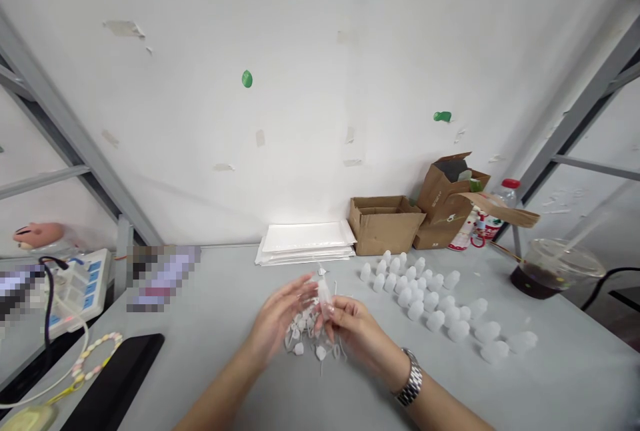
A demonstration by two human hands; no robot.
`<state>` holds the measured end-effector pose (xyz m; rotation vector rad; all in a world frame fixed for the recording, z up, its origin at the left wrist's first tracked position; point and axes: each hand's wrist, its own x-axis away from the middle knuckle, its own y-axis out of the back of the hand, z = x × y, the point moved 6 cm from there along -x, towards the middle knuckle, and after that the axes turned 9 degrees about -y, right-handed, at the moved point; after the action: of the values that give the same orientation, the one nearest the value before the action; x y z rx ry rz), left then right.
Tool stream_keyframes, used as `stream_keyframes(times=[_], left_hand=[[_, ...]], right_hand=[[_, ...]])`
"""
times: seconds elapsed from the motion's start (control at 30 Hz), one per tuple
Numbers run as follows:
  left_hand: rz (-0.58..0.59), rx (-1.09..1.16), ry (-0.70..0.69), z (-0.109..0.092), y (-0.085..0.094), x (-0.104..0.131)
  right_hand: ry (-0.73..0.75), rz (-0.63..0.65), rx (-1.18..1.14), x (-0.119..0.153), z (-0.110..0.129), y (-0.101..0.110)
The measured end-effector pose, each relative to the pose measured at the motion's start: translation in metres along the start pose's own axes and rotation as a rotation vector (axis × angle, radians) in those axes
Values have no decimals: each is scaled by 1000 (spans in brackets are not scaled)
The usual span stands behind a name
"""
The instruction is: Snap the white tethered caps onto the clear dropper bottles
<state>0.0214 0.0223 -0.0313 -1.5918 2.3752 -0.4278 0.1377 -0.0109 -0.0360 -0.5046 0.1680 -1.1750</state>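
Head view: at the centre of the frame, the right hand (353,321) is closed in a pinch on a translucent white piece (325,294), holding it roughly upright, which seems to leave its upper end exposed. The left hand (280,314) is loosely open beside it, fingers extended; whether they touch the piece, I cannot tell. Small white parts (299,349) lie heaped on the bench (220,357) beneath both hands, probably for short reach. Frosted white pieces (459,331) stand in loose rows at right, apart from the heap, perhaps to avoid mixing. A cardboard box (387,232) sits behind them, against the wall.
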Motion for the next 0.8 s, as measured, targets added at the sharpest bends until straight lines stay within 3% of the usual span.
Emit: stream_keyframes(times=[0.1,0.17,0.27,0.4,0.5,0.8], left_hand=[[-70,-503,-247,-20,14,-4],[42,-749,-308,-22,12,-4],[253,-994,-272,-11,3,-2],[388,-1308,-295,6,-7,4],[399,-1456,-301,16,-8,5],[356,-1571,-305,21,-2,5]], right_hand=[[59,-126,-24,2,12,19],[100,-174,-36,3,19,29],[131,-204,-31,4,25,37],[134,-224,-26,4,24,39],[131,-233,-25,4,22,38],[127,-256,-6,3,22,38]])
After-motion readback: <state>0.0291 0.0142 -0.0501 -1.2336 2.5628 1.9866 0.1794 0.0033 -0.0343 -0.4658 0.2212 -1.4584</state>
